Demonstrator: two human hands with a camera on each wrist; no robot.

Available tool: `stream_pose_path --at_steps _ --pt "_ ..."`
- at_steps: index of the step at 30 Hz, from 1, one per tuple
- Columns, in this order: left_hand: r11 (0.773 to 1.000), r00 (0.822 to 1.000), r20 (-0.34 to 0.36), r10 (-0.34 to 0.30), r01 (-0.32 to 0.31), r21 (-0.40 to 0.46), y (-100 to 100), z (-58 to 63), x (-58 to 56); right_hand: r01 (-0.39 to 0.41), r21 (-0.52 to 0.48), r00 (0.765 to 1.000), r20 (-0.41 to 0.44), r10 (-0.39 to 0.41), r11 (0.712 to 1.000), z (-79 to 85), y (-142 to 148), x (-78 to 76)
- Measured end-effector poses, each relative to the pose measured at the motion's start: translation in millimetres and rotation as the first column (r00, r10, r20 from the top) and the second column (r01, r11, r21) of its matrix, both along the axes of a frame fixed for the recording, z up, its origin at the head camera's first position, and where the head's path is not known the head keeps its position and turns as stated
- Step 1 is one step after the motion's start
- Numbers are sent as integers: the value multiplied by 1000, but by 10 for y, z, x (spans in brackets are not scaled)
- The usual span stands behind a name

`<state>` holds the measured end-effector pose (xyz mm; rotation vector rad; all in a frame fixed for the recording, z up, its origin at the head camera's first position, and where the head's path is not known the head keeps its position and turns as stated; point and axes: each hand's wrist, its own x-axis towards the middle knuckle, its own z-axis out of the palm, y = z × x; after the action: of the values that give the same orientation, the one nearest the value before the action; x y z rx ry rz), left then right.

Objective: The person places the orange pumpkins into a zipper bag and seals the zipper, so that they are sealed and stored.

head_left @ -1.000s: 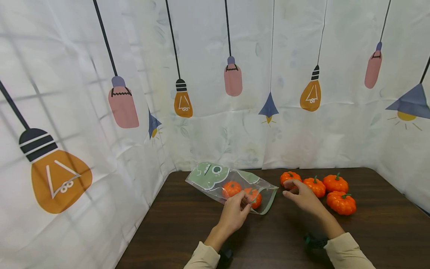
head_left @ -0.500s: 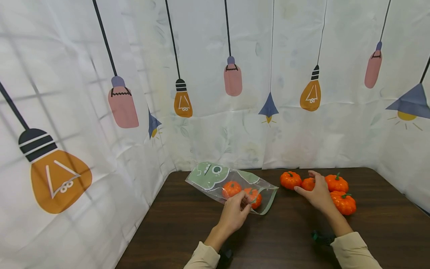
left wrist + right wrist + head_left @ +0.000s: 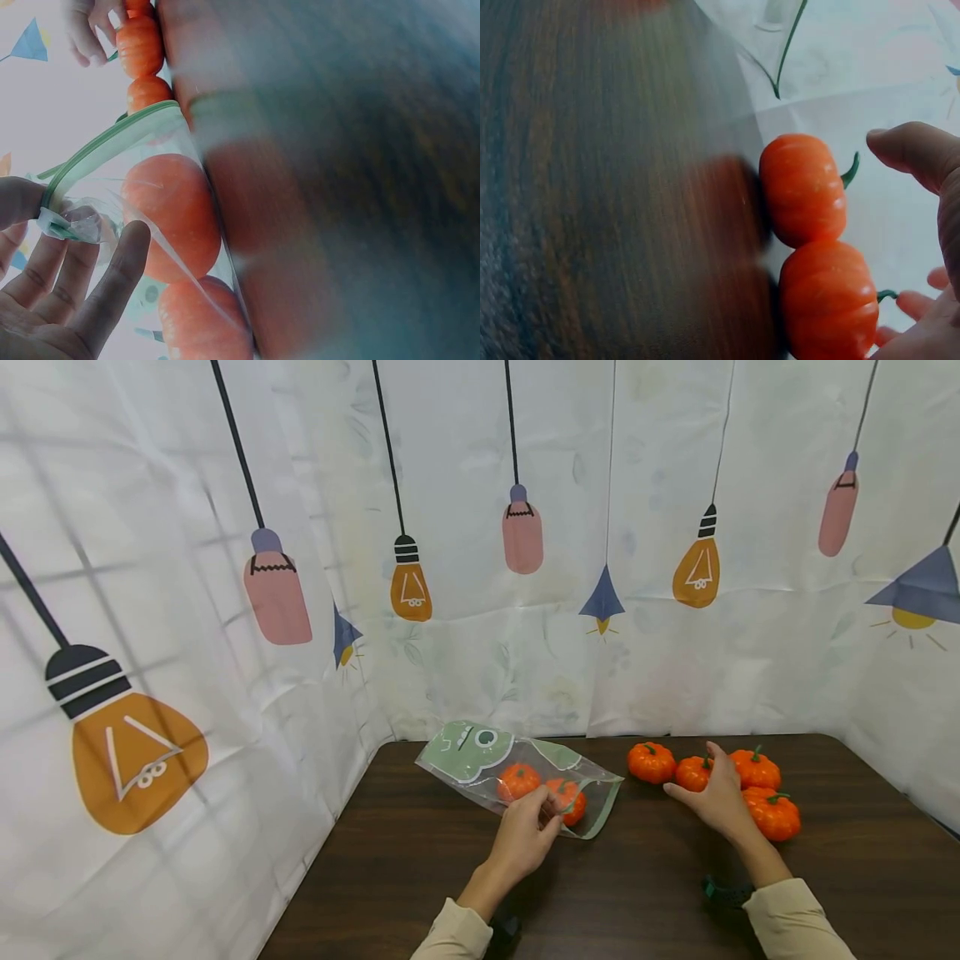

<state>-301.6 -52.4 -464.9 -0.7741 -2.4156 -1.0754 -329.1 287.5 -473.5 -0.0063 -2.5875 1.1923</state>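
My left hand (image 3: 522,837) pinches the green-edged mouth of a clear zip bag (image 3: 468,756) printed with a green cartoon face. Two orange toy pumpkins, one pumpkin (image 3: 517,782) and another pumpkin (image 3: 567,802), lie inside it. In the left wrist view, thumb and fingers hold the bag's rim (image 3: 120,129), which gapes. Over a loose pumpkin (image 3: 692,774), my right hand (image 3: 722,797) is spread, thumb and fingers apart. The right wrist view has the thumb (image 3: 915,154) clear of the pumpkins and other fingers near a green stem (image 3: 886,295); whether they touch is unclear.
More loose pumpkins are close by: one pumpkin (image 3: 650,763) to the left, one pumpkin (image 3: 757,770) behind the right hand and one pumpkin (image 3: 776,817) beside its wrist. A dark wooden table (image 3: 397,860) lies below. A lamp-printed white curtain (image 3: 480,668) hangs behind and at left.
My right hand has moved right, from near the leftmost loose pumpkin to the one beside it. The left hand and the bag have stayed in place.
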Motion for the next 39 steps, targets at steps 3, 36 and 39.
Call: stream_pose_path --at_steps 3,36,39 --pt "1000 1000 3 3 -3 2 3 7 5 -2 8 1000 22 2 1000 -28 19 -13" --pt "1000 1000 2 -1 1 -4 -3 -3 3 1 46 985 170 -9 999 -66 129 0" --pt "1000 1000 6 0 0 -5 -3 -2 5 -7 34 985 171 1 999 -78 140 8"
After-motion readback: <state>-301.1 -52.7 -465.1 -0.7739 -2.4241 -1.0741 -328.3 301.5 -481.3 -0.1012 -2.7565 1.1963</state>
